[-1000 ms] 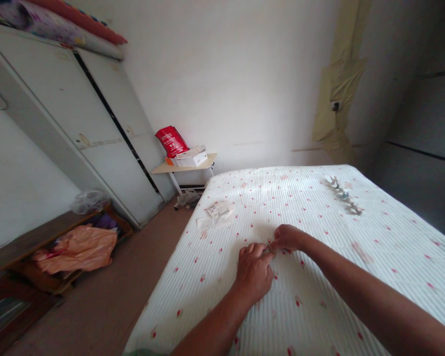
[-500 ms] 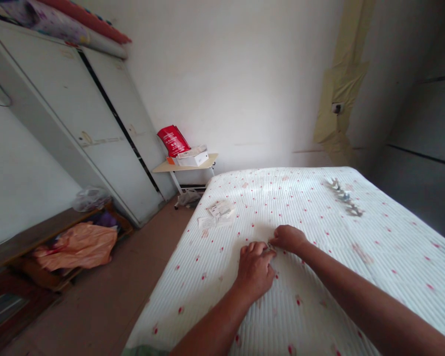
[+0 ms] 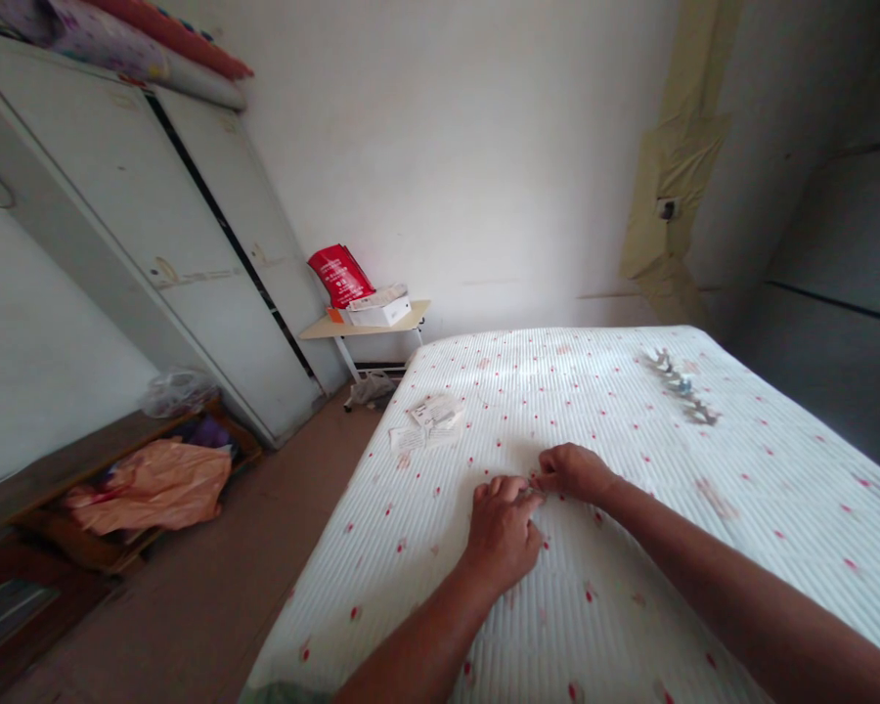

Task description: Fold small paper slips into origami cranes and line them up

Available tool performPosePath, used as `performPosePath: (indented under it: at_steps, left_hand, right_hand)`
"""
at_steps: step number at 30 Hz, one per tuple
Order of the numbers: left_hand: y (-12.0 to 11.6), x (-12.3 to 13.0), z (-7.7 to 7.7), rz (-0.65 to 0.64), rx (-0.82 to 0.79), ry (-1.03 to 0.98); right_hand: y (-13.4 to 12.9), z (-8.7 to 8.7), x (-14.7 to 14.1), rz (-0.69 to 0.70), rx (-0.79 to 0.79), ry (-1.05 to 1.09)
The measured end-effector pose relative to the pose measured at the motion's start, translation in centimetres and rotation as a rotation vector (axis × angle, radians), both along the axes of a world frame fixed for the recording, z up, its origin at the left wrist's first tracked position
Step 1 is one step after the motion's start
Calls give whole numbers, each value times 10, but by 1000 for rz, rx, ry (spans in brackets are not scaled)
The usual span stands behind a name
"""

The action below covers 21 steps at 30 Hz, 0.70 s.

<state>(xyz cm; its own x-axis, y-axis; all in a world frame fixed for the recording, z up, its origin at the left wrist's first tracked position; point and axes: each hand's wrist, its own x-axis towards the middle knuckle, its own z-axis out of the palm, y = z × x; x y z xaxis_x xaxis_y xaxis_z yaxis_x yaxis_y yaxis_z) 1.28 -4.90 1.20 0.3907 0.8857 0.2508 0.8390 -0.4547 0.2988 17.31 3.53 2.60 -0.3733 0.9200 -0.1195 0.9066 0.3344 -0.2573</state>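
My left hand (image 3: 503,533) rests on the bed's ribbed white cover (image 3: 616,587), which is dotted with red and pink flowers. Its fingers are curled and closed around a small item mostly hidden by them. My right hand (image 3: 573,471) is closed in a pinch just beyond, its fingertips meeting those of the left. Between the two sets of fingertips a thin, small shiny thing (image 3: 531,491) shows, too small to name. Left of the hands lie crumpled printed papers (image 3: 434,418). Farther off to the right, several small grey and bluish pieces (image 3: 681,387) sit in a row.
Beyond the bed's far left corner stands a small table (image 3: 315,330) with a red bag (image 3: 340,274) and a white box (image 3: 381,311). At left are a grey cabinet (image 3: 191,244) and a low wooden shelf holding an orange cloth or bag (image 3: 154,486). Brown floor (image 3: 264,528) runs alongside.
Both hands stay in nearly the same place, fingertips together. The view has shifted very slightly; nothing else has visibly moved.
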Motion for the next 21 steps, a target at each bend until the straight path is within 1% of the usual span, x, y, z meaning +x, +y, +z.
performPosePath:
  at_steps: [5,9,11,15,17,21]
  left_hand:
    - [0,1,1,0,-13,11]
    - [-1,0,2,-3,-14,3]
    - [0,-1,1,-6,-11,-5]
    - [0,-1,-2,-10,4,-30]
    - [1,-1,-3,-9,7,-35]
    - [1,0,-4,-5,14,-42]
  right_hand:
    - [-1,-3,-5,-47,54,-11]
    - [1,-6,-4,-86,62,-2]
    - [3,-5,1,-66,49,21]
    - [3,-2,9,40,-26,104]
    - [2,-2,7,33,-23,77]
    - [2,-4,-3,-25,28,29]
